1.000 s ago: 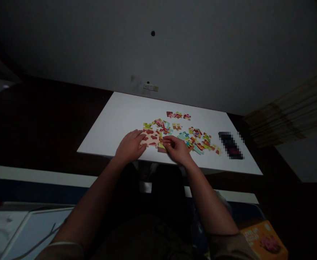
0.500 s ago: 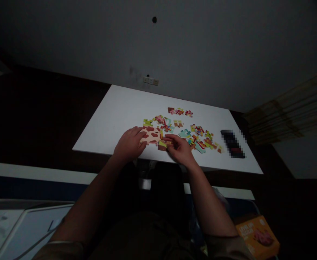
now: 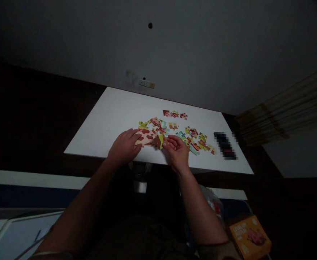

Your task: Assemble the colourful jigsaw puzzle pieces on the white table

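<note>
My left hand (image 3: 123, 146) lies at the left end of a pink, brown-spotted puzzle section (image 3: 148, 136), fingers stretched over its edge and thumb apart. Between the thumb and fingers of my right hand (image 3: 179, 152) is a brown and green puzzle piece (image 3: 159, 141), tilted up at the right end of the spotted section. Whether it touches that section I cannot tell. Several loose puzzle pieces (image 3: 193, 132) lie beyond and to the right of my right hand, some overlapping. A green piece (image 3: 143, 125) sits just behind the spotted section.
The white table (image 3: 93, 126) ends close in front of my lap. A short row of pieces (image 3: 175, 114) lies farther back. At the right is a pixelated dark object (image 3: 226, 146). An orange puzzle box (image 3: 249, 236) stands low at the right, beside a plastic bag (image 3: 212, 200).
My right hand has lifted the brown and green piece from the table and tilted it beside the spotted section. The left hand stays on that section. The whole view has shifted slightly.
</note>
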`<state>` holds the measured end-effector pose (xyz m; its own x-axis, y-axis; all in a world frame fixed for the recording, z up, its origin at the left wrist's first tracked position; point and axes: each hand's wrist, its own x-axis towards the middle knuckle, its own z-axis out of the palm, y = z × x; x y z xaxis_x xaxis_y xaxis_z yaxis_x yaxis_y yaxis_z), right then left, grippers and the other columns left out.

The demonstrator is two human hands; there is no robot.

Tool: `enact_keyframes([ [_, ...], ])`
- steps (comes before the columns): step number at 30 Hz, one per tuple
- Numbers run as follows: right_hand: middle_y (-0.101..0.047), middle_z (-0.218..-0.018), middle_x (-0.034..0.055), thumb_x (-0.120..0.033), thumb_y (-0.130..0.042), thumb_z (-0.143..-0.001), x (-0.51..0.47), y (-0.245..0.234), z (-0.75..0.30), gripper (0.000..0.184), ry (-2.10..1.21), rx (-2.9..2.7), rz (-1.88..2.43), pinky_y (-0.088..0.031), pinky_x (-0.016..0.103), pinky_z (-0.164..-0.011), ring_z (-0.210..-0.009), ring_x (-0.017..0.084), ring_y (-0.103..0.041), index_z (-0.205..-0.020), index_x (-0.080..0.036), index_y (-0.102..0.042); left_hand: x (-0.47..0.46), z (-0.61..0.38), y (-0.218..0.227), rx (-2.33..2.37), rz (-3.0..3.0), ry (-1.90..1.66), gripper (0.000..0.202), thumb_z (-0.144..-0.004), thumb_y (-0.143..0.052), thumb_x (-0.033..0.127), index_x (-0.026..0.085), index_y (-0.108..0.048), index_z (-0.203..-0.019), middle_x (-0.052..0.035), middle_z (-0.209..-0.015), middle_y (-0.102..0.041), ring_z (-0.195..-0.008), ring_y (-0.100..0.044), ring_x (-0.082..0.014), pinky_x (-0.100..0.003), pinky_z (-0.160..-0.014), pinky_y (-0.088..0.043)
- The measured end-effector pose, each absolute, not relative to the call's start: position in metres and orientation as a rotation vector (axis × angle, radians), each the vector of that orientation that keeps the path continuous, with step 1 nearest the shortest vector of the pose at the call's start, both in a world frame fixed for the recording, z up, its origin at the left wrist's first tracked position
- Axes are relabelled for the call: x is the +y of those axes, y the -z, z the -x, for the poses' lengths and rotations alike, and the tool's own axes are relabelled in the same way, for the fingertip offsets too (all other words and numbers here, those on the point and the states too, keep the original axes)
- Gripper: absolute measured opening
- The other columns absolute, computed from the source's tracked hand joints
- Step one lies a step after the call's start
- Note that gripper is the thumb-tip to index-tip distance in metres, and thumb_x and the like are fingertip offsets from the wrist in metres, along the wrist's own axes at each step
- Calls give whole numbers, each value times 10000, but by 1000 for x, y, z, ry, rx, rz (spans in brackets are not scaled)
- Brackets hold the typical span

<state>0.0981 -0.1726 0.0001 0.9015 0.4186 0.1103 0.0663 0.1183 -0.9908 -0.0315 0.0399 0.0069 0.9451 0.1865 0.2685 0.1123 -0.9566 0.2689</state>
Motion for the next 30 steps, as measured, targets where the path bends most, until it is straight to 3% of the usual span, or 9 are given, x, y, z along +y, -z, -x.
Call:
enact_keyframes([
  [9, -787, -1095, -4, -398, -918, -736, -173, -22, -87, 374, -243, -417, 1391, -626, 523, -1044, -1113, 279, -745, -1058, -418, -728, 39, 31, -7, 231, -2853, -418, 408, -1002, -540, 367, 207, -675, -1351, -111, -1529, -598, -1436, -525, -296, -473, -1231, -414],
  [13, -791, -1088, 17, -364, -900, -752, -173, -24, -85, 359, -212, -440, 1387, -636, 488, -1008, -1086, 273, -755, -1063, -354, -722, 39, 32, -6, 231, -2841, -418, 436, -994, -545, 361, 185, -665, -1374, -130, -1534, -593, -1441, -521, -307, -484, -1241, -402],
  [18, -785, -1071, -12, -343, -868, -767, -173, -26, -83, 310, -192, -454, 1410, -640, 502, -989, -1032, 260, -759, -1015, -387, -687, 39, 32, -7, 229, -2834, -428, 426, -1001, -535, 364, 184, -671, -1362, -129, -1529, -596, -1444, -519, -301, -477, -1242, -399],
  [23, -788, -1062, 25, -370, -880, -752, -173, -28, -81, 328, -200, -436, 1388, -628, 507, -1007, -1041, 277, -754, -1015, -346, -684, 39, 31, -8, 221, -2828, -418, 416, -995, -549, 366, 188, -672, -1351, -126, -1523, -600, -1429, -530, -296, -477, -1226, -418],
  [27, -781, -1059, -5, -373, -880, -753, -173, -29, -81, 314, -216, -431, 1394, -628, 519, -1009, -1033, 273, -752, -996, -390, -682, 39, 32, -8, 223, -2823, -428, 419, -1000, -543, 364, 191, -669, -1360, -119, -1536, -592, -1440, -521, -293, -479, -1233, -412],
  [30, -780, -1050, 11, -380, -897, -732, -173, -28, -81, 333, -225, -417, 1387, -642, 506, -967, -997, 278, -757, -984, -361, -681, 38, 33, -9, 228, -2828, -422, 426, -1003, -536, 373, 192, -668, -1366, -122, -1538, -593, -1438, -524, -298, -484, -1230, -418],
])
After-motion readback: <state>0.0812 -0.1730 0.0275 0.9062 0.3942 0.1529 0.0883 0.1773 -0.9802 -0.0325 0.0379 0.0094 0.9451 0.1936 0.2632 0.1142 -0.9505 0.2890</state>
